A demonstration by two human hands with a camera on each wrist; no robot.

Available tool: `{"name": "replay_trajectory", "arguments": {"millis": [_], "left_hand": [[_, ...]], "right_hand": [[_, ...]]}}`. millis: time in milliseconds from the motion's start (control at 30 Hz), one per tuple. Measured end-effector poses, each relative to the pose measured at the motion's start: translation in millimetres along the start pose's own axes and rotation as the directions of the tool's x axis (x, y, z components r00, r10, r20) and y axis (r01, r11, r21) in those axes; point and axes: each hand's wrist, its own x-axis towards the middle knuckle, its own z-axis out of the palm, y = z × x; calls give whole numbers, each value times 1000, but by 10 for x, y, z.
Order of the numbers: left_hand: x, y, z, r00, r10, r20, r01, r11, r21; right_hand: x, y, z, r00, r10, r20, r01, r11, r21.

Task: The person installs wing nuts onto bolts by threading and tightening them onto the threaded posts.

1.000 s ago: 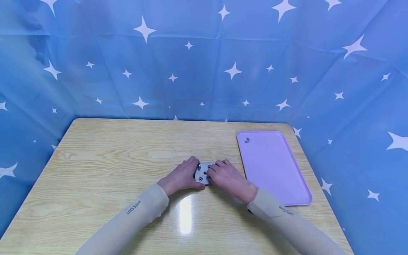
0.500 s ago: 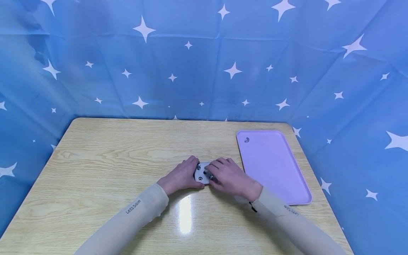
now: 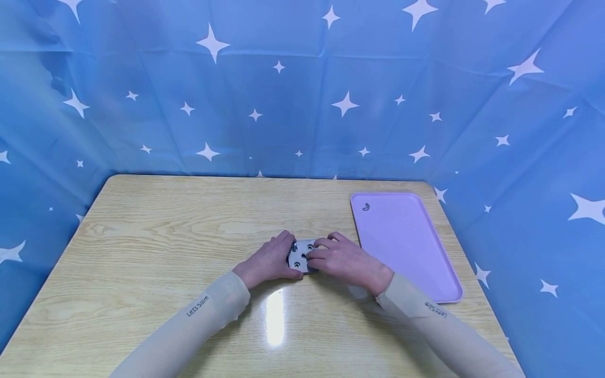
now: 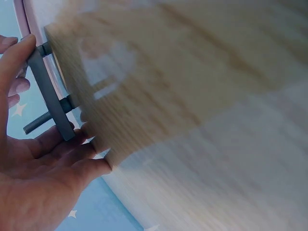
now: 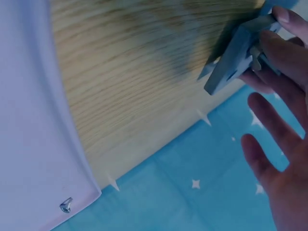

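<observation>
Nearest us lie two pale sleeves (image 3: 439, 331) with dark lettering, and between them a bright glare (image 3: 275, 317) shines on the wood-grained table (image 3: 189, 210). Just beyond the cuffs, our left hand (image 3: 271, 261) grips the metal plate (image 3: 299, 256) by its left side, thumb along the near edge and fingers at the far one. Our right hand (image 3: 347, 262) reaches over the plate's right side; we cannot tell whether its fingertips pinch anything. In the right wrist view a small silvery piece (image 5: 256, 58) shows close by them. The plate sits between both hands near the middle of the table, several holes in its upper face. From the left wrist we see a threaded rod (image 4: 37, 123) on one face and dark pegs (image 4: 67, 103) on the other. Farther right we have a lilac tray (image 3: 402, 247), a little grey part (image 3: 366, 207) in its far left corner. Behind everything hangs our blue, white-starred curtain (image 3: 293, 105)
</observation>
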Motion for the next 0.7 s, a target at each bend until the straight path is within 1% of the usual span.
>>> {"name": "replay_trajectory", "arguments": {"millis": [33, 133, 267, 367, 467, 567, 633, 700], "left_hand": [[-1, 1, -1, 1000, 0, 0, 0, 1000, -4], [-5, 1, -1, 1000, -2, 5, 2, 1000, -5], [-2, -8, 2, 1000, -4, 7, 4, 1000, -4], [-1, -14, 4, 1000, -1, 7, 1, 1000, 1], [-3, -13, 1, 1000, 3, 4, -3, 1000, 2], [-4, -11, -4, 1000, 6, 5, -6, 1000, 8], [-4, -10, -8, 1000, 6, 6, -6, 1000, 7], [-6, -9, -10, 1000, 6, 7, -6, 1000, 8]], "right_hand": [[5, 2, 7, 1000, -1, -14, 1, 1000, 3], [29, -2, 12, 1000, 8, -23, -8, 1000, 0], [56, -25, 13, 999, 38, -19, -38, 999, -6], [64, -53, 39, 997, 68, -37, -68, 998, -2], [81, -92, 72, 992, 117, -41, -117, 993, 2], [110, -140, 107, 983, 178, -45, -178, 984, 8], [131, -174, 129, 973, 225, -50, -224, 974, 22], [151, -206, 143, 958, 279, -62, -276, 960, 50]]}}
